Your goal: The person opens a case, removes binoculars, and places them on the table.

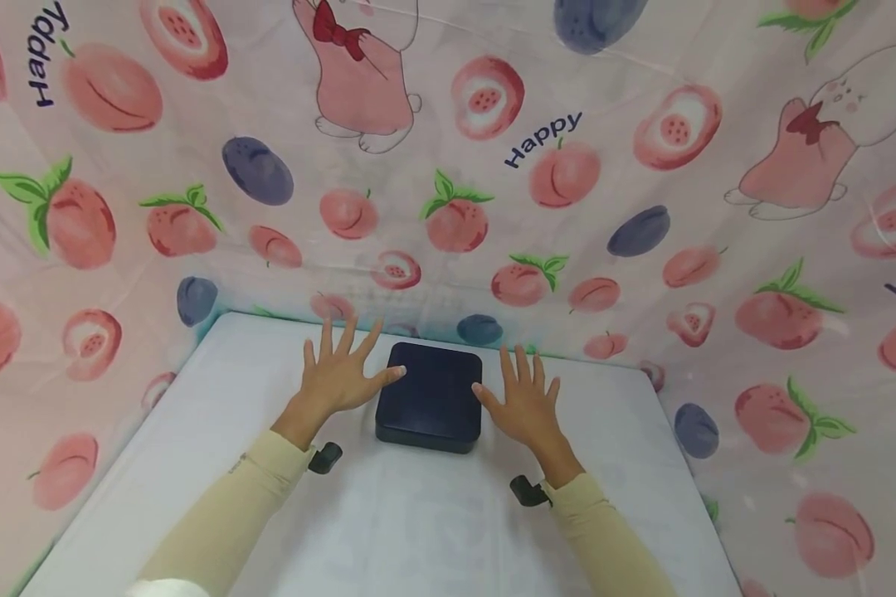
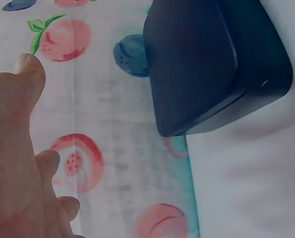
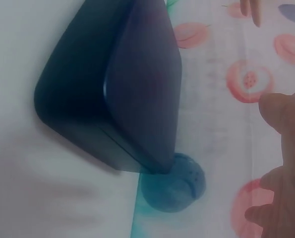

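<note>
A dark navy, square box with rounded corners point(image 1: 429, 394) lies flat on the white table, its smooth top facing up. To its left, my left hand point(image 1: 338, 377) is spread with straight fingers, the thumb overlapping the box's left edge in the head view. On the other side my right hand point(image 1: 524, 406) is spread too, its thumb tip right at the right edge. Neither hand grips anything. The left wrist view has the box point(image 2: 197, 64) apart from the left hand point(image 2: 18, 158); in the right wrist view a gap also separates the box point(image 3: 117, 89) from the right hand point(image 3: 291, 163).
The white table point(image 1: 418, 531) ends at a back edge just behind the box. A pink fabric backdrop point(image 1: 388, 191) with printed peaches, plums and rabbits rises behind and along both sides. Small black wrist devices sit at the left cuff point(image 1: 325, 458) and right cuff point(image 1: 528, 491).
</note>
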The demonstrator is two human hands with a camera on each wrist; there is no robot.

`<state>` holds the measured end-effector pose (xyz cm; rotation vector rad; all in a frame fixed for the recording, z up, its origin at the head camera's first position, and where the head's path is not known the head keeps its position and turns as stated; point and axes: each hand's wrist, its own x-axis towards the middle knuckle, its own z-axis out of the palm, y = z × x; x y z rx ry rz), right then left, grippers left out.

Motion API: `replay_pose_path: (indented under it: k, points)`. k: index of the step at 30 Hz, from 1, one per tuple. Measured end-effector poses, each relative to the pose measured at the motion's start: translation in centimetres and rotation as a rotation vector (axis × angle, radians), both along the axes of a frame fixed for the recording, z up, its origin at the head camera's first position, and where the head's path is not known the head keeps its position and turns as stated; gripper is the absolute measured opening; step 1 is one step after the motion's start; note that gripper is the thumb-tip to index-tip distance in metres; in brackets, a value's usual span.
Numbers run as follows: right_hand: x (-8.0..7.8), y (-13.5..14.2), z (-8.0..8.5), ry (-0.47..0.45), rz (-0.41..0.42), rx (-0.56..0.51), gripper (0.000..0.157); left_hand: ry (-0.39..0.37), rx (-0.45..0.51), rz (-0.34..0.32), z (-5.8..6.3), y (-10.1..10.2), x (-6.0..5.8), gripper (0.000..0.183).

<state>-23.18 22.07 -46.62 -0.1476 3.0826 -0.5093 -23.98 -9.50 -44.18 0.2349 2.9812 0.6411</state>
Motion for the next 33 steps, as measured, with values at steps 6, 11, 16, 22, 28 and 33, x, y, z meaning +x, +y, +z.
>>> replay_pose_path:
  k: [6, 11, 16, 22, 28, 33]
  points:
    - [0.1, -0.1, -0.8, -0.012, -0.013, -0.036, 0.092, -0.011, 0.048, 0.004, -1.2, -0.1, 0.1, 0.098]
    - [0.3, -0.3, -1.4, -0.003, -0.012, -0.087, 0.092, -0.049, 0.097, -0.006, -2.1, -0.1, 0.1, 0.099]
    - [0.4, -0.4, -2.0, -0.006, 0.000, -0.135, 0.095, -0.076, 0.161, -0.014, -2.7, 0.0, 0.0, 0.099]
    - [0.4, -0.6, -2.6, -0.034, -0.009, -0.169, 0.091, -0.082, 0.200, -0.021, -3.7, -0.2, -0.3, 0.098]
    - [0.3, -0.8, -3.1, -0.048, -0.017, -0.237, 0.091, -0.105, 0.316, -0.027, -4.4, -0.5, -0.8, 0.097]
    - [0.5, -0.8, -3.9, -0.076, -0.026, -0.361, 0.089, -0.220, 0.468, 0.026, -5.2, -0.6, -0.9, 0.105]
